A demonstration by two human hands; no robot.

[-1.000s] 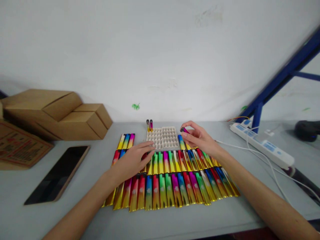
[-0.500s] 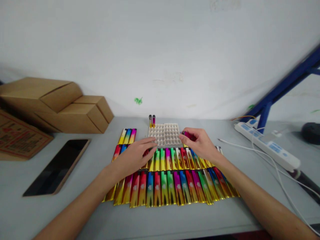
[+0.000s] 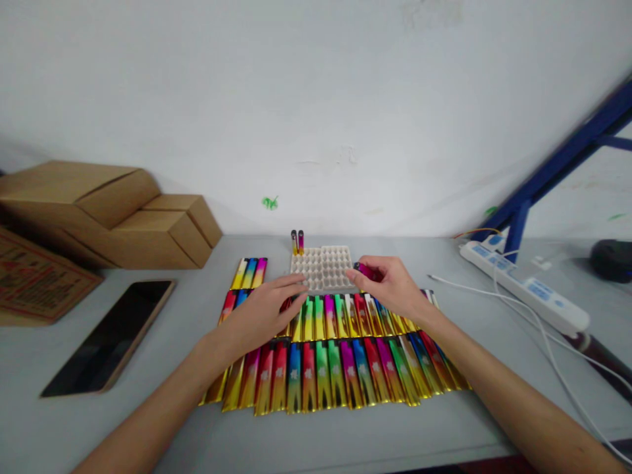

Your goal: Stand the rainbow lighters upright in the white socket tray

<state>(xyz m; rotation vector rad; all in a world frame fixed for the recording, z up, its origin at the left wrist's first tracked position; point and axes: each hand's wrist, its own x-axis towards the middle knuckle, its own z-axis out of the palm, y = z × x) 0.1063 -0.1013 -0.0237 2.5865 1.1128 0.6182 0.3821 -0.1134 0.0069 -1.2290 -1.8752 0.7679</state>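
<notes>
Rows of shiny rainbow-coloured lighters (image 3: 340, 368) lie side by side on the grey table (image 3: 148, 428). Behind them stands a white honeycomb tray (image 3: 323, 266) with two lighters (image 3: 297, 242) upright in its far left corner. My left hand (image 3: 261, 315) rests flat on the lighters in the middle row, fingers stretched toward the tray's near edge. My right hand (image 3: 390, 284) pinches a magenta lighter (image 3: 364, 270) just at the tray's right near corner.
A dark phone (image 3: 111, 336) lies on the left. Cardboard boxes (image 3: 108, 220) are stacked at the back left, with a printed flat carton (image 3: 34, 280) beside them. A white power strip (image 3: 526, 289) with cables and a blue metal frame (image 3: 553, 171) stand at the right.
My right hand has drawn the magenta lighter slightly left and nearer, up to the tray's right edge. My left hand has stayed on the middle row.
</notes>
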